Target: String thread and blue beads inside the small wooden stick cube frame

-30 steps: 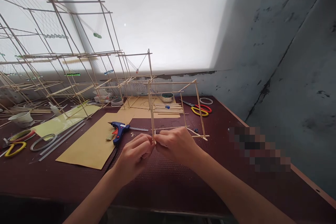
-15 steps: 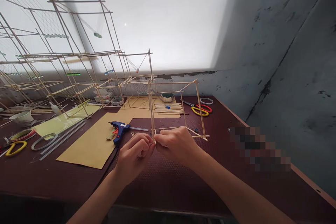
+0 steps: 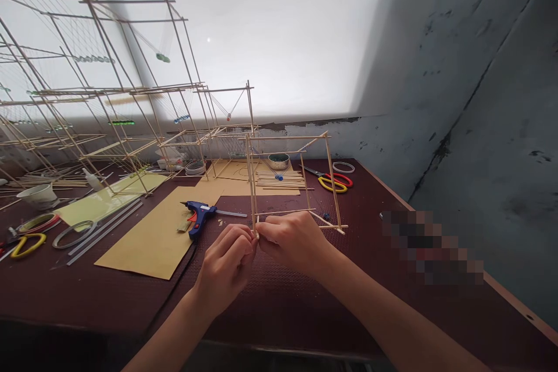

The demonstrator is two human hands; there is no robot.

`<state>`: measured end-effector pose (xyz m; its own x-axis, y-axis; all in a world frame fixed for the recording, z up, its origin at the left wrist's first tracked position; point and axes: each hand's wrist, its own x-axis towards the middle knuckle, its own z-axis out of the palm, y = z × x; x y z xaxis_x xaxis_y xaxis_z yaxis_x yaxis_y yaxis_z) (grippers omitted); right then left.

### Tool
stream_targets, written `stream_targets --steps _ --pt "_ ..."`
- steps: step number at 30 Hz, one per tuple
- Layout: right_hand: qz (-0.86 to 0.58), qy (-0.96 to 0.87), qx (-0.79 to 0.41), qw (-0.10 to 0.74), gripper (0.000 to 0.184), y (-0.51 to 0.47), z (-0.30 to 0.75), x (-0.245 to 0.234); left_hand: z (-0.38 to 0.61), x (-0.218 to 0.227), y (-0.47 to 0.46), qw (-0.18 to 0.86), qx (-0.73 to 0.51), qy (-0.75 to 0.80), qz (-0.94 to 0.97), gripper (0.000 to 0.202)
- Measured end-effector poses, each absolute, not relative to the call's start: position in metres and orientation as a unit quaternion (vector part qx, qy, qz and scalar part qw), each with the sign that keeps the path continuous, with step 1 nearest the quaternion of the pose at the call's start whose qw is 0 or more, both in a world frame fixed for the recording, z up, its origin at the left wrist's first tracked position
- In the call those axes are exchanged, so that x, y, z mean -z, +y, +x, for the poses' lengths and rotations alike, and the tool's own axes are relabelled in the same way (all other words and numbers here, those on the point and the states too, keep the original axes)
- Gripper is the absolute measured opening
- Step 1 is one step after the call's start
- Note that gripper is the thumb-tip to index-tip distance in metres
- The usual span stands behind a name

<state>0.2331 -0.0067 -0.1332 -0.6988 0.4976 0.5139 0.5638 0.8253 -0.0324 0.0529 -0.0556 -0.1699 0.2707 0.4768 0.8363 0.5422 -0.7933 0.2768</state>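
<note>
A small cube frame of thin bamboo sticks (image 3: 291, 180) stands on the dark red table (image 3: 283, 308) in front of me. My left hand (image 3: 226, 267) and my right hand (image 3: 294, 242) meet at its near left bottom corner. Both hands are closed in a pinch on the stick joint there, fingertips touching. The upright stick rises straight from between my fingers.
A blue glue gun (image 3: 198, 213) lies on yellow card (image 3: 152, 238) just left of my hands. Larger stick frames (image 3: 108, 99) fill the back left. Loose sticks (image 3: 279, 180), a small bowl (image 3: 278, 160), yellow-red scissors (image 3: 333, 181), tape rolls and a cup (image 3: 39, 195) lie around.
My left forearm has shifted slightly to the right. The pinch on the frame's corner is unchanged.
</note>
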Motion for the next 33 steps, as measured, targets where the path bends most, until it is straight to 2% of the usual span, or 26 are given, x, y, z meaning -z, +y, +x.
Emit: stream_targets --steps 6,15,25,27,33 --pt "-0.289 -0.920 0.063 0.257 0.018 -0.006 0.233 0.135 0.058 0.171 -0.061 0.043 0.531 -0.333 -0.778 0.039" --pt "-0.293 -0.925 0.049 0.238 0.016 -0.009 0.231 0.133 0.050 0.168 -0.060 0.020 0.493 -0.329 -0.805 0.038" --pt "-0.311 -0.917 0.046 0.246 0.015 -0.009 0.229 0.135 0.076 0.168 -0.070 0.083 0.554 -0.462 -0.687 0.032" --pt "-0.310 -0.917 0.045 0.247 0.016 -0.009 0.229 0.136 0.081 0.170 -0.072 0.068 0.576 -0.487 -0.654 0.032" --pt "-0.302 -0.921 0.040 0.244 0.017 -0.011 0.228 0.135 0.090 0.176 -0.074 -0.074 0.637 -0.539 -0.546 0.031"
